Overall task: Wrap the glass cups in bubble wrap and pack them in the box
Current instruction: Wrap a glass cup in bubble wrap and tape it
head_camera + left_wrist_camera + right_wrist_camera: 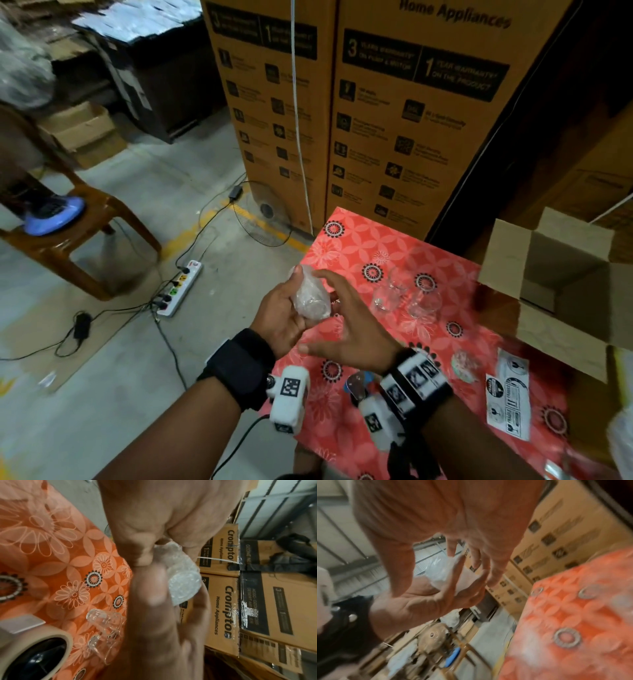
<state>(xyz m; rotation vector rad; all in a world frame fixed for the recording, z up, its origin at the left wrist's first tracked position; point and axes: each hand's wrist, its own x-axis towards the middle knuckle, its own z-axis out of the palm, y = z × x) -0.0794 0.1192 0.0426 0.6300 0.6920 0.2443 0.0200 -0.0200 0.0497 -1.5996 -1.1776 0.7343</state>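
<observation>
My left hand (291, 305) grips a glass cup wrapped in bubble wrap (310, 294) just off the table's left edge. In the left wrist view the wrapped cup (183, 582) shows its round end past my fingers. My right hand (329, 315) hovers beside it with fingers spread, the index finger over the bundle's top; whether it touches is unclear. The right wrist view shows the wrapped cup (443, 572) in my left hand (419, 601). Three bare glass cups (387, 298) (424, 303) (399, 277) stand on the red flowered table (359, 240). An open cardboard box (507, 260) stands at the right.
A tape roll (34, 649) lies near my wrist, and printed labels (507, 397) lie at the table's front right. Tall appliance cartons (394, 120) rise behind the table. On the floor at left are a power strip (181, 287), cables and a brown plastic chair (85, 240).
</observation>
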